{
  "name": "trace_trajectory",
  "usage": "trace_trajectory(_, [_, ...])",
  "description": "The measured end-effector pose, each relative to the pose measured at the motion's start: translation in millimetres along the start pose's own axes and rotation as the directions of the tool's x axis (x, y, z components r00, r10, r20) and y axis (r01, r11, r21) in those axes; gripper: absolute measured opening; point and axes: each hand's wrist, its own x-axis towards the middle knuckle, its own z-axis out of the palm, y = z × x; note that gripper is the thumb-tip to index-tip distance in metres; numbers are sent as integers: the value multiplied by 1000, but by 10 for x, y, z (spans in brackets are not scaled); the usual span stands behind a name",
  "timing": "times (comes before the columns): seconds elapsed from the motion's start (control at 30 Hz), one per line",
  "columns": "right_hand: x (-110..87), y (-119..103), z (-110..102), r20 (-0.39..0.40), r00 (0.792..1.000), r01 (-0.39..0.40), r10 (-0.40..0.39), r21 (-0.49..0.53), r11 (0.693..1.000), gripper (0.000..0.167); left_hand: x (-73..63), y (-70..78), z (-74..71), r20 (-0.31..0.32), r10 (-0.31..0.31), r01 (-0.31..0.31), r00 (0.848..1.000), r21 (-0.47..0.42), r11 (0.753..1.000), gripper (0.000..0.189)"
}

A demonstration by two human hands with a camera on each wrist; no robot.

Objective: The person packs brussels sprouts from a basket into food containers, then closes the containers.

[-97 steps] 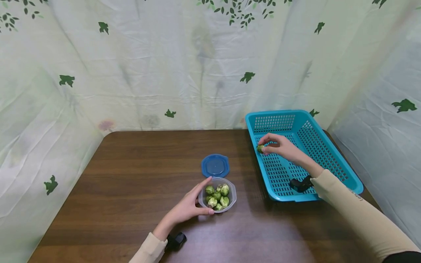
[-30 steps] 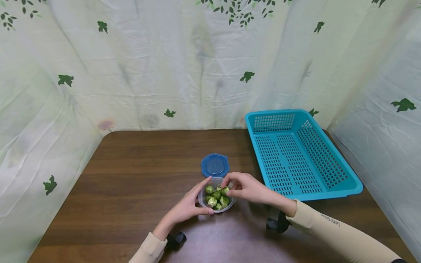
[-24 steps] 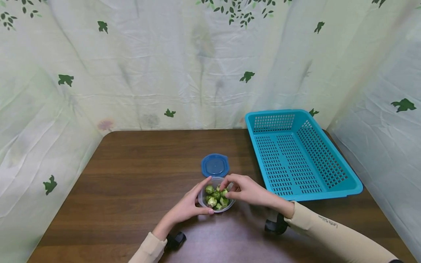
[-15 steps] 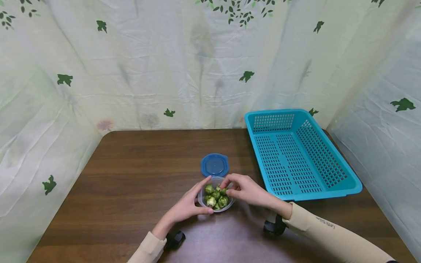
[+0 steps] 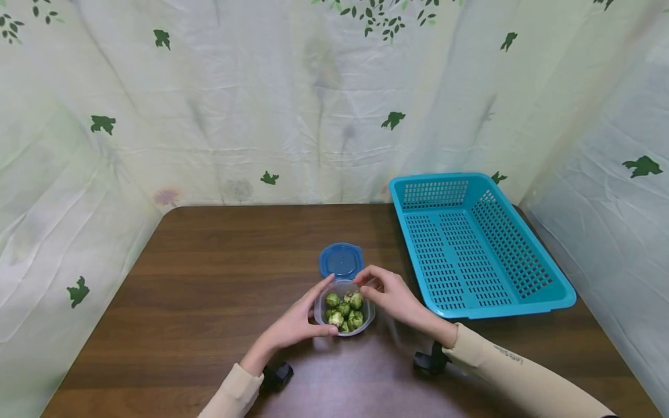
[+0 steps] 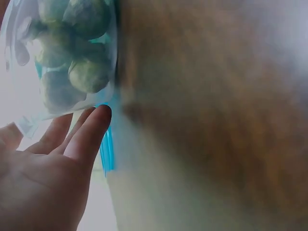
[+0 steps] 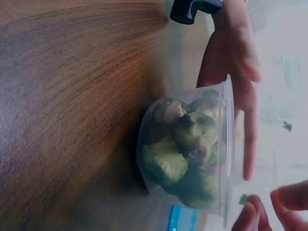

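Observation:
A clear plastic tub stands on the table, filled with several Brussels sprouts. My left hand holds it from the left, thumb at the near side and fingers at the far side. In the left wrist view, fingers lie against the tub's wall. My right hand hovers at the tub's right rim, thumb and fingers slightly apart. The right wrist view shows those fingertips beyond the rim, with no sprout visible between them. A blue lid lies just behind the tub.
A turquoise slotted basket stands at the table's back right, with no sprouts visible in it. The wooden table ends at a leaf-patterned curtain behind and on both sides.
My right hand has come from the basket to the tub, let go of a Brussels sprout among the others and lifted slightly. My left hand has stayed at the tub.

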Motion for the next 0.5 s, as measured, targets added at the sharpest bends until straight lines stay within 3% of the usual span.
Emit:
trace_trajectory(0.13, [-13, -203, -16, -67, 998, -10, 12, 40, 999, 15, 40, -5, -47, -60, 42, -44, 997, -43, 998, 81])
trace_trajectory(0.23, [-6, -278, 1, -119, 992, -34, 43, 81, 996, 17, 79, 2, -81, -135, 34, -43, 990, -70, 997, 71])
trace_trajectory(0.5, [170, 157, 157, -234, 963, -91, 136, 194, 977, 23, 213, -2, -164, -301, -20, -7, 953, -91, 996, 56])
